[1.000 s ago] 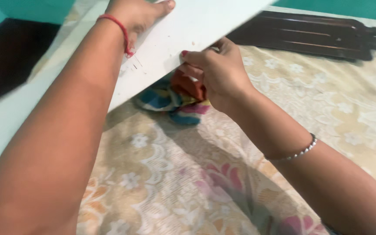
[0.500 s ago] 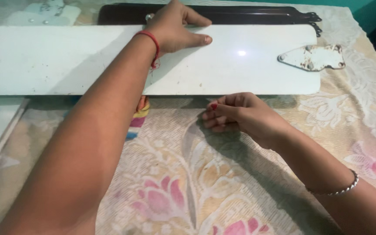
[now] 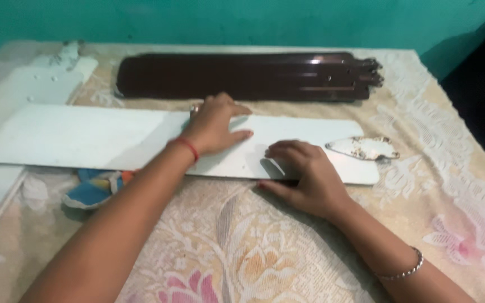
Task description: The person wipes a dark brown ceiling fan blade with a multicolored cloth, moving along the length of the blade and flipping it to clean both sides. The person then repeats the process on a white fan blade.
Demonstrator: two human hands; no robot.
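A long white fan blade (image 3: 85, 140) lies flat across a floral lace-covered table (image 3: 242, 247), with a rusty metal bracket (image 3: 363, 147) at its right end. My left hand (image 3: 214, 126), a red thread on its wrist, presses palm-down on the blade's middle. My right hand (image 3: 304, 174) rests with spread fingers on the blade's near edge, close to the bracket. A colourful cloth (image 3: 94, 188) pokes out from under the blade at the left. Neither hand grips anything.
Dark brown fan blades (image 3: 248, 76) are stacked along the far side of the table. Another white blade (image 3: 40, 84) lies at the far left. A teal wall (image 3: 225, 22) runs behind. The table's right edge drops to a dark floor (image 3: 478, 95).
The white blade went from tilted up over the cloth to lying flat. My right hand left the cloth and now rests on the blade. The view has shifted.
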